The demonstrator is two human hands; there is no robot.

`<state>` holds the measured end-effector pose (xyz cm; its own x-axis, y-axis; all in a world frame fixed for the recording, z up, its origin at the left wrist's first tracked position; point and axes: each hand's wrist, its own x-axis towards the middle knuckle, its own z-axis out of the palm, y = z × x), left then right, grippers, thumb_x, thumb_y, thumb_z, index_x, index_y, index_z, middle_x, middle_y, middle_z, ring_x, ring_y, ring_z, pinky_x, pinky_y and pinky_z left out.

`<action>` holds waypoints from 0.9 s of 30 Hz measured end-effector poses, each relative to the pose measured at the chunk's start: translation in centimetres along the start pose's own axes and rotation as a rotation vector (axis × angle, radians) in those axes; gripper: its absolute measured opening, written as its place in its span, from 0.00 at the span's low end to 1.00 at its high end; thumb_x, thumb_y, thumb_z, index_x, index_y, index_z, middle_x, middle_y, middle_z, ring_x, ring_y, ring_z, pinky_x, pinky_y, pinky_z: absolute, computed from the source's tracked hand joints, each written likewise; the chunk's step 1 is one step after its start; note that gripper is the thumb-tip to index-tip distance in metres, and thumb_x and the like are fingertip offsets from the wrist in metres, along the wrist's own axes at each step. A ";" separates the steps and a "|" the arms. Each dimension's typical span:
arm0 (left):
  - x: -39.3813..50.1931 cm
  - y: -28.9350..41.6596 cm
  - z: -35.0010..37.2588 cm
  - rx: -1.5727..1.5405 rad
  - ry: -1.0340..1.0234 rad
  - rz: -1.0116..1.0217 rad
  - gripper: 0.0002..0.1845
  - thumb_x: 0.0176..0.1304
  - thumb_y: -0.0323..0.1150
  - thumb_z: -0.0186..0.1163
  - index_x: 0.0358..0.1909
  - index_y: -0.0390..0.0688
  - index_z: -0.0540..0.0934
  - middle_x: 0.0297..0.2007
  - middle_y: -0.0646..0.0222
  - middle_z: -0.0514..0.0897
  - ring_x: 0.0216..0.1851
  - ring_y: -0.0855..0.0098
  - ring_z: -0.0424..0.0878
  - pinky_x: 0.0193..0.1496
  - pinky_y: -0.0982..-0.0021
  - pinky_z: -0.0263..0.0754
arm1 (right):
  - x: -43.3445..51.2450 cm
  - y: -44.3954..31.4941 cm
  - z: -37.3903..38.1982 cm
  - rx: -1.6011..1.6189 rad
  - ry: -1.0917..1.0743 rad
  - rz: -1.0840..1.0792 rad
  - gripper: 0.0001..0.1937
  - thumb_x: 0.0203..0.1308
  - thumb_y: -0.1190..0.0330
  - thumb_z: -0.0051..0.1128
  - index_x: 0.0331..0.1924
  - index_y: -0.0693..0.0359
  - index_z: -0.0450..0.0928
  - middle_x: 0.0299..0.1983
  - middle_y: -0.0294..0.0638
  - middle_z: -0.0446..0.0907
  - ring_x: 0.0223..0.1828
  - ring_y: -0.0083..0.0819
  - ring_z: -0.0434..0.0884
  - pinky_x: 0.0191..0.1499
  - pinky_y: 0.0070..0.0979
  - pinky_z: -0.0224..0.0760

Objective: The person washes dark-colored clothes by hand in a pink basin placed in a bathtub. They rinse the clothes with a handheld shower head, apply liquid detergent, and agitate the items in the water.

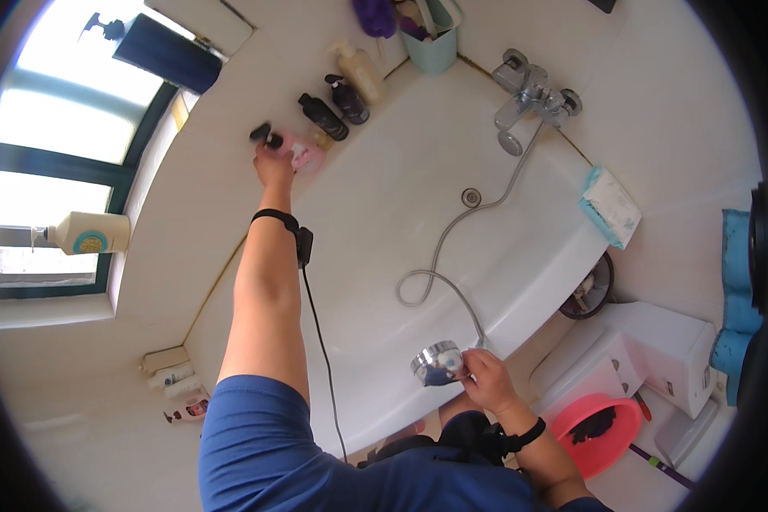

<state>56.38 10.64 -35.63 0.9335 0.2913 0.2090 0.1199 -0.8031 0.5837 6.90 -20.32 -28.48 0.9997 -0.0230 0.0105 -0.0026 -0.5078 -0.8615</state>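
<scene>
My left hand (274, 165) reaches to the far left rim of a white bathtub (371, 237) and grips a pink pump bottle (306, 155) near its black pump head; the bottle is slightly blurred. Beside it on the rim stand two dark bottles (324, 118) and a cream pump bottle (361, 75). Near the tub's front edge, my right hand (489, 382) is closed around the handle of a chrome shower head (438, 363). Its metal hose (436, 251) loops over the tub floor, past the drain (471, 197), up to the chrome mixer tap (531, 96).
A pale teal bucket (432, 52) stands in the far corner. A wipes packet (611, 206) lies on the right rim. Outside the tub are a round bin (594, 288), a toilet (646, 352) and a pink basin (592, 464). A black cable (323, 345) hangs from my left wrist.
</scene>
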 end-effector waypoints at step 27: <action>-45.5 -28.4 -42.8 0.236 -0.066 -1.281 0.61 0.46 0.50 0.72 0.75 0.58 0.40 0.75 0.59 0.39 0.75 0.51 0.33 0.73 0.44 0.39 | 4.0 -9.5 9.1 0.244 -0.096 -0.090 0.13 0.52 0.80 0.63 0.30 0.62 0.66 0.28 0.32 0.69 0.30 0.21 0.68 0.38 0.19 0.65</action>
<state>-3.97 42.45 -28.19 0.1259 0.8930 -0.4322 0.9814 -0.0485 0.1858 11.13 -7.77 -24.82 0.9934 0.1007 0.0545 0.0810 -0.2817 -0.9561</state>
